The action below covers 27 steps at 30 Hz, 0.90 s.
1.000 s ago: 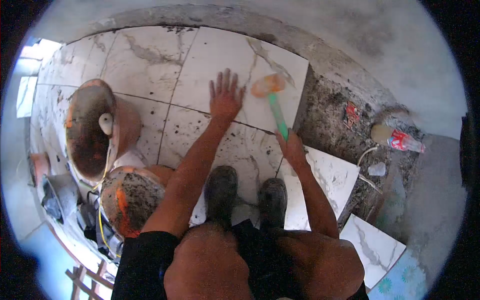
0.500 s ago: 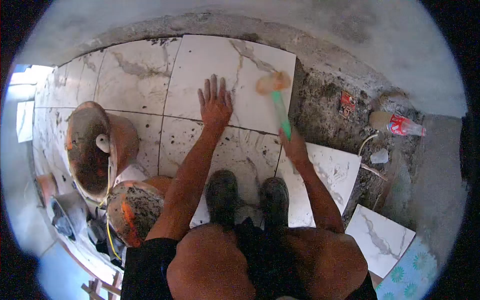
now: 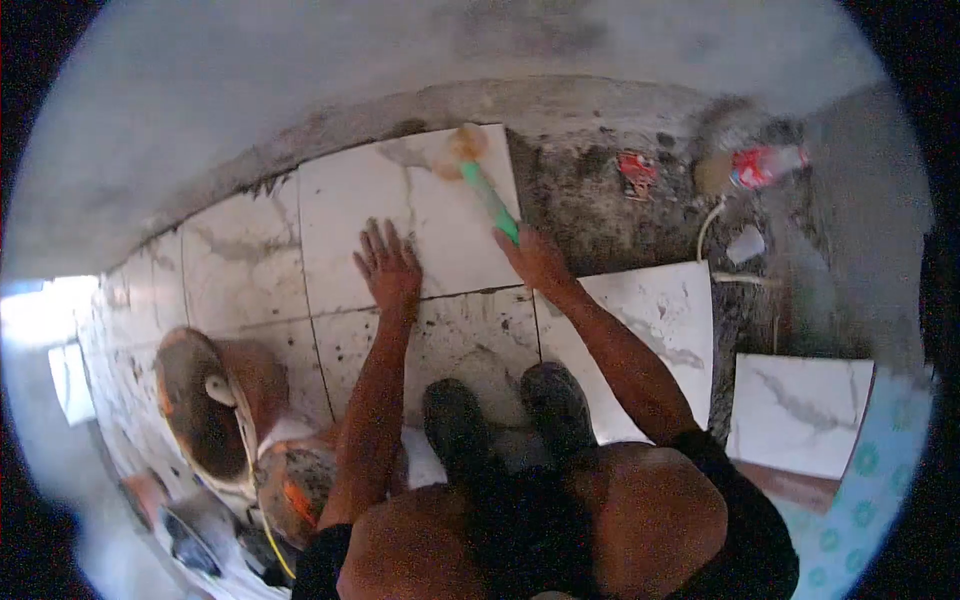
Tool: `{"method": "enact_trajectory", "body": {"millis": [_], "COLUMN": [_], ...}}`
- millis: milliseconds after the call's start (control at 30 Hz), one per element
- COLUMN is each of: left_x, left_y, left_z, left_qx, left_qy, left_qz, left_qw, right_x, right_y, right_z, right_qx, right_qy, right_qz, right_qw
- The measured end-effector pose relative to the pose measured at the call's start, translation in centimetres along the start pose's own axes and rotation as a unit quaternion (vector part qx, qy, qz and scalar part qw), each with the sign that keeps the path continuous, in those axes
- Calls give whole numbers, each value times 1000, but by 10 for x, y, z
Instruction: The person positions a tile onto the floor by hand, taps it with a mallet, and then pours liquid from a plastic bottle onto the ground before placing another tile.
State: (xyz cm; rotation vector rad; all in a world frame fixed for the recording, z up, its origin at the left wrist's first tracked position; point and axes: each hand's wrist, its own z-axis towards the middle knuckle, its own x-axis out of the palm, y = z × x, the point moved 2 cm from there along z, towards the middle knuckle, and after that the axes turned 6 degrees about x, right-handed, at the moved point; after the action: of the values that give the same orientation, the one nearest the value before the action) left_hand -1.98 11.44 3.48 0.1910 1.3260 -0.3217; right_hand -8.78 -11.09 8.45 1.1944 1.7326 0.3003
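My left hand (image 3: pixel 392 270) lies flat with fingers spread on a white marbled floor tile (image 3: pixel 345 215) beside the wall. In my right hand (image 3: pixel 537 262) is a mallet (image 3: pixel 488 199), gripped by its green handle. The mallet's amber head overlaps the far right part of the same tile and is blurred. Dirt specks cover the neighbouring tile (image 3: pixel 440 335) nearer my feet. Another tile (image 3: pixel 640 330) lies under my right forearm.
At left are a large tipped bucket (image 3: pixel 205 410), a smaller dirty container (image 3: pixel 295 490) and a yellow cord (image 3: pixel 268 535). Rough ground at right holds a red wrapper (image 3: pixel 637 174), a plastic bottle (image 3: pixel 765 165) and a pale cable (image 3: pixel 710 225). A loose tile (image 3: pixel 800 415) lies at far right.
The camera view has tilted and shifted, so the scene sits lower on the left. The mallet head has moved left across the tile. My left hand still rests on the tile.
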Motion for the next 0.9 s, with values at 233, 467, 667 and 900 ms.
{"method": "enact_trajectory", "body": {"millis": [233,467,667,900], "left_x": [-38,-31,-37,-23], "left_y": [-1,-3,-6,4], "left_z": [21,25,24,24], "left_qx": [157,225,237,259], "left_qy": [253,314,294,284], "left_qz": [-46,-30,-14,-42], "left_qw": [954,922,926,922], "right_x": [-10,-3,-10,-10], "right_y": [21,12,12,22], "right_z": [-13,9,16,22], "right_qx": [-154,-198,-110,-122], "right_qy": [-178,-262,-154,-114], "right_qz": [0,-38,-40,-40], "right_qw": [972,944,981,985]}}
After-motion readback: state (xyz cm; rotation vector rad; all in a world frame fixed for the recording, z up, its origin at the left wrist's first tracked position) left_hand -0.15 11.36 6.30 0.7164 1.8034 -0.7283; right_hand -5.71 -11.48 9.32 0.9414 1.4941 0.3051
